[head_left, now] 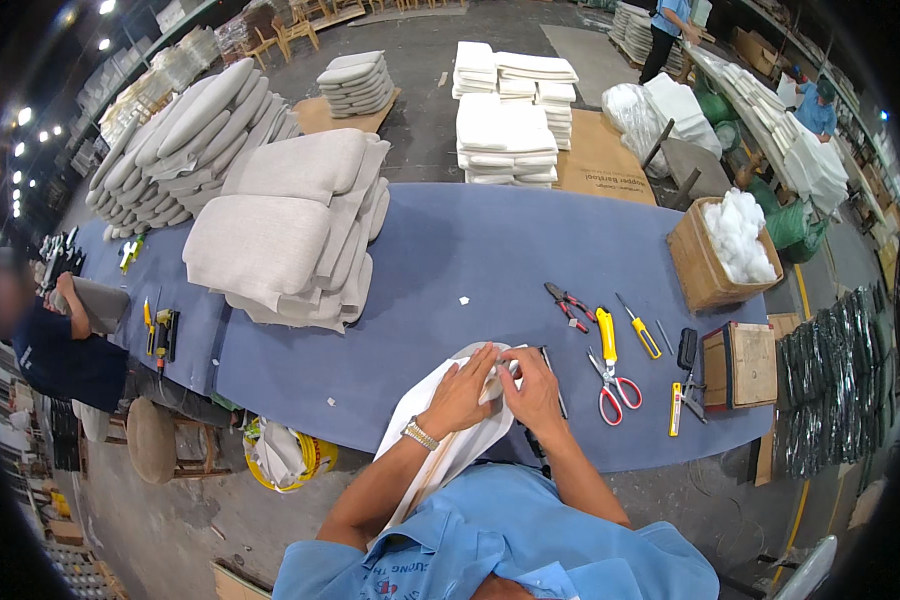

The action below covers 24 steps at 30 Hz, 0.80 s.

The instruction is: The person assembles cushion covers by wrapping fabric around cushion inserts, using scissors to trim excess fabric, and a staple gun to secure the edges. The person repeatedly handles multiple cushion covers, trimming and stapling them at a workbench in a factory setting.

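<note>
**Both hands pinched on a white cover at the table's near edge**

The left hand (460, 392) and right hand (533, 392) sit side by side, fingers curled down and closed on the top end of a white fabric cover (440, 440). Exactly how tight each pinch is cannot be told, as the fingertips hide the seam they press. The cover lies at the near edge of the blue table (450, 260), its upper end on the felt and the rest hanging over toward the person's lap.

The cover looks light, thin and limp. It drapes in loose folds and would slide and bunch if pulled from 1 point, so a hem or corner held with both hands seems the surest hold.

To the right lie red-handled scissors (615, 385), a yellow knife (607, 335), a yellow screwdriver (640, 330) and small pliers (568, 303), all hard steel and plastic. Beyond, 2 stacks of grey cushions (290, 230) look coarse-woven and plump. A cardboard box (700, 270) holds fluffy white stuffing (740, 235).
</note>
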Available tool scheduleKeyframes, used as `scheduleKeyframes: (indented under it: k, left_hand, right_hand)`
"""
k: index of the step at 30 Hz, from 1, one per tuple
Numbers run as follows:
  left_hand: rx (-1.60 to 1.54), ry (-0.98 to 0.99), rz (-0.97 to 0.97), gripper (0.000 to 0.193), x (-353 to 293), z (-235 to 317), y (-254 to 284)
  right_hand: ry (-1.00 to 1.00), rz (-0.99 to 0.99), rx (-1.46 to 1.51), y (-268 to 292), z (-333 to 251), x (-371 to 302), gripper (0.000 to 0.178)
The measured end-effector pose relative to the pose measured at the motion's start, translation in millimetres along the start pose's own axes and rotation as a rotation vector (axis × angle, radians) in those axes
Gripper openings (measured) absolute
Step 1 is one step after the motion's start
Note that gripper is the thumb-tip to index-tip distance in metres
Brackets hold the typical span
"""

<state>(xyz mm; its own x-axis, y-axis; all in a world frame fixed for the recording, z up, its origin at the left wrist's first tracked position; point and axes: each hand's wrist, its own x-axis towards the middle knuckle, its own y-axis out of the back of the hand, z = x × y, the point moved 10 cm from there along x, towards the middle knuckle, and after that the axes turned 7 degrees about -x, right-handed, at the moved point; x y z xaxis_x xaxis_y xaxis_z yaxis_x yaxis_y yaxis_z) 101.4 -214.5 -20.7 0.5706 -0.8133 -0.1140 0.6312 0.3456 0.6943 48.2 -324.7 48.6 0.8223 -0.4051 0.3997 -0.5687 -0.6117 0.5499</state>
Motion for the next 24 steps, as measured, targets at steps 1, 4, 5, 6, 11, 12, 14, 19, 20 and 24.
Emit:
scheduleKeyframes:
  k: [1, 4, 5, 6, 11, 12, 14, 19, 20, 24]
  left_hand:
    - [-0.035, -0.011, 0.004, 0.093, 2, -2, 0]
    - [-0.111, -0.029, 0.059, 0.088, 2, -8, 4]
    - [-0.131, -0.031, 0.084, 0.086, 1, -10, 7]
    - [-0.131, -0.051, 0.116, 0.085, -1, -9, 10]
    - [-0.156, -0.127, 0.236, 0.077, -6, -17, 4]
    - [-0.148, -0.111, 0.24, 0.073, -8, -18, 4]
    - [-0.155, -0.115, 0.263, 0.069, -12, -12, 11]
    - [-0.202, -0.072, 0.239, 0.064, -8, -3, 20]
    - [-0.202, -0.075, 0.239, 0.063, -8, -3, 20]
    - [-0.186, -0.075, 0.246, 0.062, -6, -3, 21]
  right_hand:
    - [-0.028, -0.073, 0.013, -9, 0, 0, 0.017]
    - [-0.09, -0.237, -0.036, -31, 8, -8, 0.018]
    - [-0.11, -0.241, -0.034, -35, 15, -9, 0.019]
    - [-0.138, -0.252, -0.034, -38, 23, -12, 0.02]
    - [-0.185, -0.215, -0.081, -36, 44, -27, 0.029]
    - [-0.191, -0.19, -0.05, -32, 40, -28, 0.03]
    - [-0.228, -0.191, -0.013, -32, 39, -29, 0.031]
    - [-0.218, -0.138, -0.053, -33, 37, -26, 0.03]
    - [-0.217, -0.132, -0.075, -33, 36, -26, 0.029]
    - [-0.267, -0.162, -0.161, -38, 40, -20, 0.025]
